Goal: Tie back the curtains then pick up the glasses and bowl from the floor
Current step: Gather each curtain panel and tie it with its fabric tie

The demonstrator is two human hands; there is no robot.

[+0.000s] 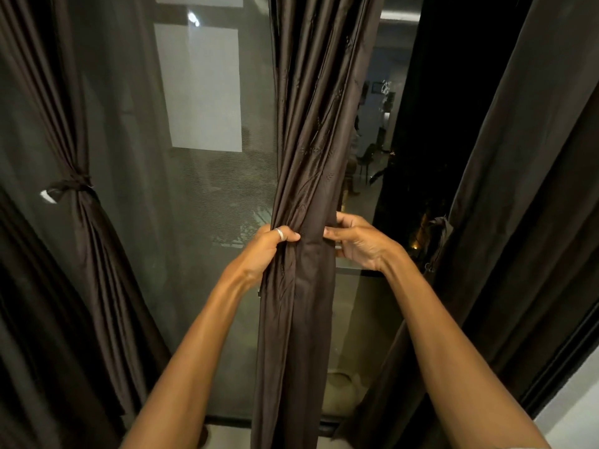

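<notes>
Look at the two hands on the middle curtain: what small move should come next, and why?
Probably wrap a tie band around the middle curtain. The left hand and right hand bunch it with no band visible, while the left curtain already has a knotted tie.

Pale floor (227, 432) strip at the window's foot, dark middle curtain (291, 384) hanging down to it

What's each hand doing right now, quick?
Left hand: closed around the gathered middle curtain.
Right hand: fingers curled on the same curtain's right edge, gripping it.
</notes>
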